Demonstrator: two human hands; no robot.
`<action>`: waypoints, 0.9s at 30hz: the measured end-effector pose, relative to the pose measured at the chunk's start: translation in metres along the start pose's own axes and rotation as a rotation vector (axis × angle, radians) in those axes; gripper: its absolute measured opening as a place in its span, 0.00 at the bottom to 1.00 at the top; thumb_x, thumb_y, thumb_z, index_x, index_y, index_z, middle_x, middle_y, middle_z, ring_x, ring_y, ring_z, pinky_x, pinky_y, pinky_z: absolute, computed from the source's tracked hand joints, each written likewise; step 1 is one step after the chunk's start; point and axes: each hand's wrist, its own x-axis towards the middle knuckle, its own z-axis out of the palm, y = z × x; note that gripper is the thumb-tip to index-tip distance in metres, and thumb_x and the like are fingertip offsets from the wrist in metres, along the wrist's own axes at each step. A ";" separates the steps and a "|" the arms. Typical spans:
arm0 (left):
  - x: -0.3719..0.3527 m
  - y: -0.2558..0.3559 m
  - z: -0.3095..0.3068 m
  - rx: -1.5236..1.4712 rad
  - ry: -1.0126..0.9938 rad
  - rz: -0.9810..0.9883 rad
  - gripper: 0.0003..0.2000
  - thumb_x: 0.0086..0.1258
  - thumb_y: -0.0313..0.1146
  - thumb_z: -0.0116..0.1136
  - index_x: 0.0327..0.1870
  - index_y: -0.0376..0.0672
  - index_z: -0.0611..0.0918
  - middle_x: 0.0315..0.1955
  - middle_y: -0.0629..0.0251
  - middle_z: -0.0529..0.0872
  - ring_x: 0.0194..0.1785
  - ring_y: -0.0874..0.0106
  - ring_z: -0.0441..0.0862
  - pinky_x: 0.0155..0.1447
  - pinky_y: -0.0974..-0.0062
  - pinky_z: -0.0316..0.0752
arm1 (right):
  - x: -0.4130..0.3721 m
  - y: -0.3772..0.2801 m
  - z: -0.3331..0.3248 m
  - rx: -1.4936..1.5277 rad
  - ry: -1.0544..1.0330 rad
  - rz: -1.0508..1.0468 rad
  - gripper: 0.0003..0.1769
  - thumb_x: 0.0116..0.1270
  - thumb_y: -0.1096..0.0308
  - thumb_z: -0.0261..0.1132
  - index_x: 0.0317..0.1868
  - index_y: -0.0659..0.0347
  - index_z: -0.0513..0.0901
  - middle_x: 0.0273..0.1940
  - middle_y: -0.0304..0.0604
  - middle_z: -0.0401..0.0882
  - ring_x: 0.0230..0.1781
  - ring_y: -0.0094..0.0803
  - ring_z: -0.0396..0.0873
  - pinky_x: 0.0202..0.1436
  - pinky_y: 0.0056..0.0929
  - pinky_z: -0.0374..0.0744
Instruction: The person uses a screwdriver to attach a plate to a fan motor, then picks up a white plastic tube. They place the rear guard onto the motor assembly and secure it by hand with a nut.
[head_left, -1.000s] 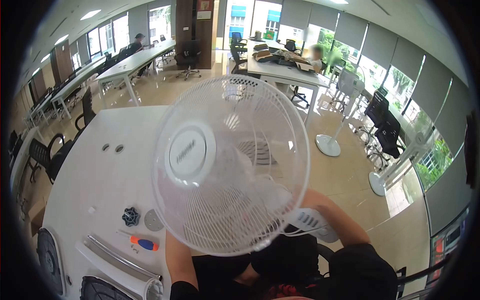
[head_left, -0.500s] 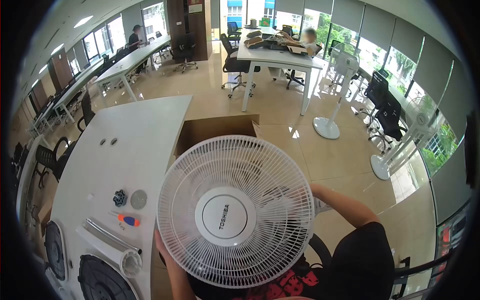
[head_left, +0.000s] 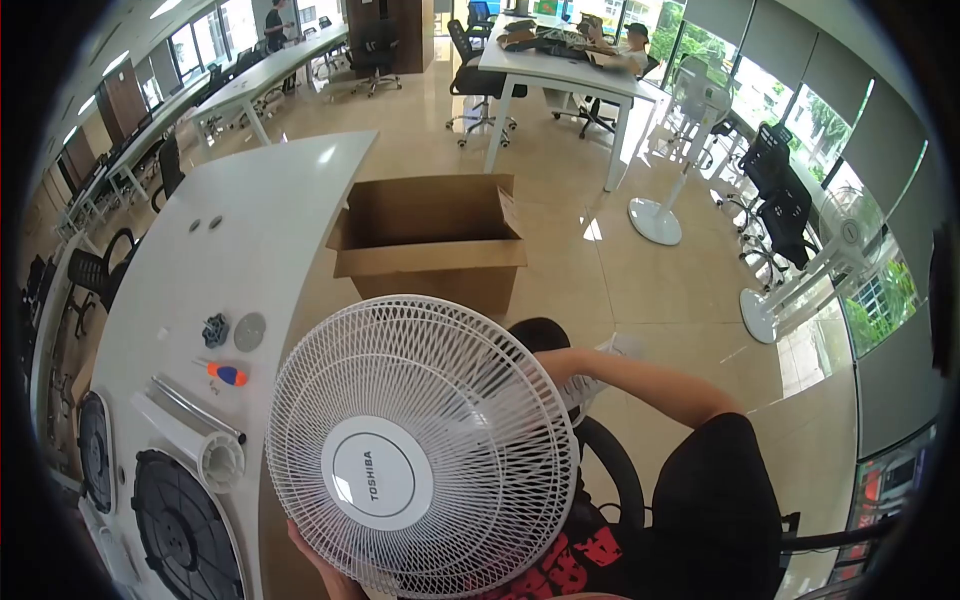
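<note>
Down goes white round wire-grille fan head (head_left: pixel 420 450); left hand (head_left: pixel 316 560) clasps lower rim, right hand hidden, grip untellable; brown cardboard box (head_left: pixel 430 235) uncovered.

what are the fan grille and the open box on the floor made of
Fan grille: thin white ribs with a slight gloss, likely painted wire or moulded plastic; cannot tell which. Box: plain brown cardboard, matte, with folded flaps and creased edges.

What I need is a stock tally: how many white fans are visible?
3. One fan head is held in the foreground; one pedestal fan stands beside the far table, a second pedestal fan by the windows. Others may be hidden.
</note>
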 end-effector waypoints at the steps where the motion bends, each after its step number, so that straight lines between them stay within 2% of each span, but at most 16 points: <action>1: -0.005 -0.001 0.004 -0.024 0.063 -0.018 0.42 0.75 0.66 0.46 0.81 0.42 0.61 0.75 0.49 0.68 0.73 0.49 0.72 0.72 0.47 0.75 | -0.002 -0.009 0.003 -0.001 0.012 0.036 0.37 0.63 0.49 0.78 0.65 0.64 0.82 0.61 0.56 0.84 0.61 0.52 0.82 0.67 0.43 0.79; 4: -0.011 -0.005 -0.002 -0.045 0.040 -0.014 0.41 0.76 0.65 0.46 0.80 0.42 0.62 0.74 0.49 0.69 0.73 0.50 0.72 0.72 0.48 0.75 | -0.005 -0.013 0.012 -0.174 0.045 0.042 0.36 0.63 0.48 0.77 0.64 0.64 0.83 0.59 0.56 0.85 0.59 0.50 0.84 0.64 0.42 0.81; 5: -0.012 -0.004 -0.004 -0.037 0.027 -0.019 0.40 0.76 0.64 0.47 0.79 0.42 0.64 0.73 0.50 0.70 0.72 0.51 0.73 0.72 0.49 0.75 | -0.005 -0.006 0.018 -0.075 0.060 0.062 0.36 0.62 0.50 0.78 0.64 0.65 0.83 0.59 0.56 0.86 0.58 0.50 0.84 0.65 0.42 0.81; 8: -0.018 -0.001 0.001 -0.036 0.032 -0.013 0.38 0.77 0.63 0.47 0.78 0.43 0.65 0.72 0.51 0.71 0.71 0.52 0.74 0.71 0.50 0.75 | -0.018 -0.008 0.026 -0.032 0.140 -0.154 0.35 0.62 0.51 0.80 0.62 0.66 0.84 0.58 0.56 0.85 0.59 0.50 0.83 0.65 0.43 0.80; 9: -0.020 0.001 0.003 -0.034 0.016 -0.014 0.38 0.77 0.63 0.47 0.78 0.43 0.66 0.72 0.51 0.71 0.71 0.53 0.75 0.71 0.51 0.76 | -0.017 0.010 0.036 -0.186 0.164 -0.311 0.34 0.61 0.53 0.80 0.61 0.66 0.84 0.59 0.55 0.84 0.60 0.50 0.81 0.67 0.44 0.79; 13: -0.026 0.008 0.011 -0.047 -0.060 -0.029 0.35 0.78 0.61 0.45 0.75 0.43 0.70 0.69 0.53 0.75 0.69 0.54 0.76 0.71 0.52 0.76 | -0.028 0.016 0.053 -0.067 0.221 -0.271 0.34 0.61 0.53 0.80 0.62 0.66 0.84 0.60 0.55 0.83 0.62 0.50 0.80 0.68 0.46 0.77; 15: -0.015 -0.004 -0.015 0.149 -0.018 0.111 0.33 0.79 0.58 0.47 0.75 0.43 0.70 0.71 0.53 0.74 0.69 0.55 0.77 0.71 0.52 0.77 | -0.037 0.010 0.059 0.012 0.180 -0.131 0.36 0.62 0.53 0.80 0.66 0.64 0.82 0.64 0.55 0.81 0.65 0.49 0.78 0.72 0.46 0.74; 17: -0.063 0.000 -0.023 0.548 -0.006 0.446 0.30 0.80 0.53 0.51 0.74 0.42 0.71 0.71 0.51 0.75 0.68 0.55 0.77 0.71 0.53 0.77 | -0.044 0.013 0.077 0.185 0.134 0.000 0.40 0.62 0.52 0.79 0.71 0.60 0.79 0.71 0.53 0.76 0.74 0.49 0.72 0.80 0.46 0.67; 18: -0.061 0.007 -0.015 0.456 -0.014 0.335 0.28 0.79 0.51 0.53 0.71 0.41 0.74 0.68 0.50 0.78 0.66 0.56 0.79 0.70 0.55 0.78 | -0.050 -0.010 0.075 -0.028 0.062 0.089 0.42 0.62 0.50 0.80 0.73 0.57 0.77 0.75 0.52 0.73 0.78 0.49 0.68 0.83 0.46 0.63; 19: -0.060 0.013 -0.007 0.363 -0.012 0.226 0.26 0.78 0.50 0.56 0.69 0.40 0.77 0.64 0.50 0.80 0.64 0.56 0.81 0.68 0.56 0.80 | -0.051 0.027 0.088 -0.044 0.079 -0.079 0.41 0.63 0.50 0.79 0.74 0.56 0.77 0.74 0.51 0.74 0.77 0.49 0.69 0.82 0.46 0.63; 20: -0.049 0.024 -0.020 -0.181 0.033 -0.157 0.25 0.77 0.49 0.59 0.64 0.38 0.81 0.59 0.50 0.85 0.61 0.58 0.85 0.65 0.58 0.83 | -0.050 0.029 0.088 -0.015 0.092 -0.045 0.41 0.63 0.51 0.78 0.73 0.56 0.77 0.73 0.51 0.75 0.76 0.49 0.69 0.82 0.46 0.63; 21: -0.072 0.031 0.009 -0.020 0.120 -0.061 0.24 0.77 0.49 0.59 0.63 0.38 0.82 0.58 0.50 0.86 0.61 0.58 0.85 0.66 0.57 0.82 | -0.053 0.014 0.084 0.017 0.100 -0.007 0.40 0.63 0.51 0.78 0.73 0.56 0.77 0.73 0.51 0.75 0.76 0.49 0.69 0.82 0.46 0.64; 24: -0.066 0.023 -0.019 -0.186 0.057 -0.173 0.25 0.77 0.49 0.59 0.63 0.38 0.81 0.60 0.47 0.85 0.61 0.56 0.84 0.67 0.53 0.81 | -0.066 -0.004 0.072 0.114 0.125 0.135 0.39 0.64 0.52 0.77 0.73 0.57 0.78 0.73 0.50 0.75 0.75 0.50 0.69 0.82 0.45 0.64; 25: -0.073 0.027 -0.016 -0.189 0.014 -0.163 0.24 0.77 0.49 0.59 0.63 0.39 0.81 0.61 0.46 0.84 0.62 0.54 0.84 0.67 0.52 0.81 | -0.075 0.042 0.076 -0.055 0.191 -0.037 0.36 0.65 0.56 0.77 0.71 0.58 0.79 0.70 0.50 0.78 0.72 0.49 0.73 0.79 0.45 0.67; 26: -0.077 0.029 -0.011 -0.192 -0.027 -0.166 0.24 0.77 0.49 0.60 0.63 0.39 0.80 0.62 0.45 0.84 0.62 0.53 0.84 0.67 0.51 0.81 | -0.080 0.014 0.062 0.023 0.274 0.129 0.31 0.66 0.61 0.75 0.68 0.61 0.81 0.66 0.48 0.82 0.68 0.45 0.77 0.77 0.42 0.70; 27: -0.082 0.033 -0.005 -0.202 -0.051 -0.163 0.24 0.77 0.49 0.60 0.63 0.39 0.80 0.63 0.43 0.83 0.62 0.52 0.84 0.67 0.50 0.81 | -0.076 -0.028 0.048 0.362 0.407 0.189 0.26 0.71 0.65 0.69 0.67 0.63 0.81 0.64 0.46 0.83 0.66 0.39 0.78 0.75 0.39 0.72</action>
